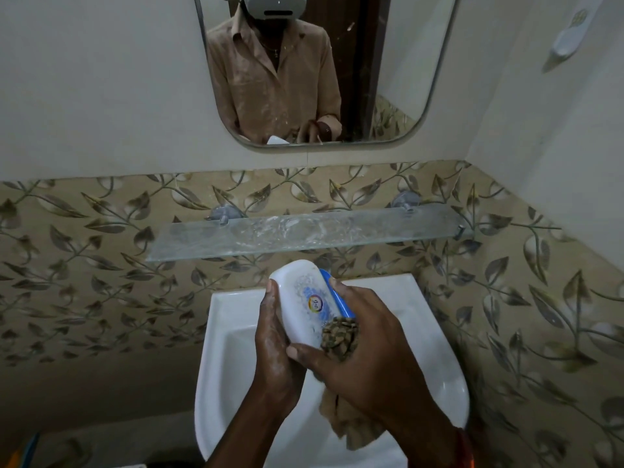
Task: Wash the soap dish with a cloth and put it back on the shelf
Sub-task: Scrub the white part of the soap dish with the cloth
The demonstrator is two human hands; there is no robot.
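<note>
Over the sink I hold a white soap dish (pixel 299 298) with a blue edge and a round coloured logo, its surface soapy. My left hand (pixel 273 346) grips its lower left side, thumb along the left rim. My right hand (pixel 364 349) holds a brown patterned cloth (pixel 339 336) bunched against the dish's lower right, and the cloth's tail hangs below my wrist. The frosted glass shelf (pixel 236 239) on the wall above the sink carries nothing, only pale soap marks.
A white washbasin (pixel 229 349) lies under my hands. Leaf-patterned tiles cover the wall, and a mirror (pixel 398 79) above reflects a person in a beige shirt. A white holder (pixel 567 38) is fixed on the right wall. The right wall stands close by.
</note>
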